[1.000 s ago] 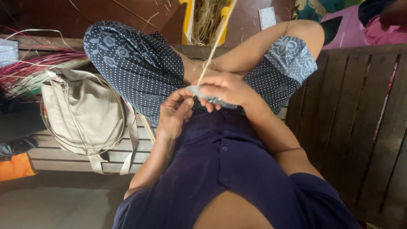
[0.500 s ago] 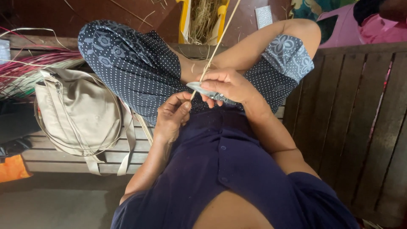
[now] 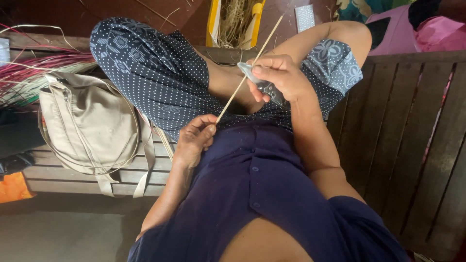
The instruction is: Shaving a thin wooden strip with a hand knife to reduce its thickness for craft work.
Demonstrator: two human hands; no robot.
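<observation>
- Right hand has lifted away from left hand; more of the strip shows between them.
- Left fingers pinch the strip's lower end; right fingers closed on a small grey tool.
- Beige bag on the table beside the knee.

Colours & patterns:
Pale tan strip; navy trousers w/ white dots; plain navy shirt; beige bag; brown bench; pink/red strands.

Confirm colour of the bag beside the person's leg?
Beige bag, plain, no pattern; head view shows it.
</observation>
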